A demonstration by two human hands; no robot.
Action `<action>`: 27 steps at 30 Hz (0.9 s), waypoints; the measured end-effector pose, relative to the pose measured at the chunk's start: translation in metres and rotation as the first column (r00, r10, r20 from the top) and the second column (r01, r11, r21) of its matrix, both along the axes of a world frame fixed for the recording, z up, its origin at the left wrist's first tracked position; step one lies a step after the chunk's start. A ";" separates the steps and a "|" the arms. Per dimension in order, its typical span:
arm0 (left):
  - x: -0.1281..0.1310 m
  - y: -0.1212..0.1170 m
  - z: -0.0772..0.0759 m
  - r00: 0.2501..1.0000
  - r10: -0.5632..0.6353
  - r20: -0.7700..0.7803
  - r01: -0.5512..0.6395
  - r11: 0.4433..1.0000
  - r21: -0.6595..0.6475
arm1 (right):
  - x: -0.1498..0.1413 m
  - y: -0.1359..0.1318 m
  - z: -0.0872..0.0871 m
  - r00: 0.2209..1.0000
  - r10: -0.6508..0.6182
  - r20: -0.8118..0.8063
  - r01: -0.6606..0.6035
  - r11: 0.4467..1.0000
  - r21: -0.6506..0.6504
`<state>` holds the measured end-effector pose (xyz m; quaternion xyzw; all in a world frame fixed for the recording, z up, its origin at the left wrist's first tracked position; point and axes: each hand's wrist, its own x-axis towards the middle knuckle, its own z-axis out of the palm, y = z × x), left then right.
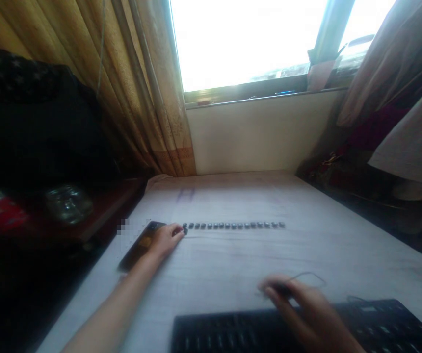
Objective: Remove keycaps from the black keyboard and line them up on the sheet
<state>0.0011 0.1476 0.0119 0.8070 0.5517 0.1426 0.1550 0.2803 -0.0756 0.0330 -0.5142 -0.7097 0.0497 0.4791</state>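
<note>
A row of several small dark keycaps (233, 225) lies in a line across the white sheet (240, 255). My left hand (165, 239) reaches to the left end of that row, fingers pinched at the end keycap, resting partly over a dark phone (137, 247). My right hand (303, 306) hovers at the top edge of a black keyboard (233, 333) near the front, fingers curled on a small dark tool with a thin wire loop (306, 277); motion blur smears it.
A pale wall and bright window (248, 44) stand behind the surface. Tan curtains (130, 88) hang at left. A dark red side table (96, 211) with a glass jar (67, 203) sits left. Cloth and bags pile at right (380, 162).
</note>
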 end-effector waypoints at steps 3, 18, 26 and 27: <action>0.000 -0.004 0.002 1.000 -0.013 -0.012 0.013 0.999 0.039 | -0.001 0.000 0.002 1.000 0.002 -0.006 -0.002 1.000 0.000; 0.001 0.001 0.000 0.998 -0.028 -0.062 0.033 0.996 0.085 | -0.001 0.000 0.002 0.999 0.020 -0.036 -0.022 0.998 -0.063; 0.002 0.002 0.001 0.995 -0.026 -0.093 0.033 0.997 0.069 | -0.001 0.000 0.001 0.999 0.035 -0.021 -0.036 0.997 -0.066; 0.002 0.003 0.000 0.995 -0.028 -0.092 0.035 0.997 0.071 | -0.001 0.001 0.002 0.999 0.035 -0.020 -0.037 0.997 -0.063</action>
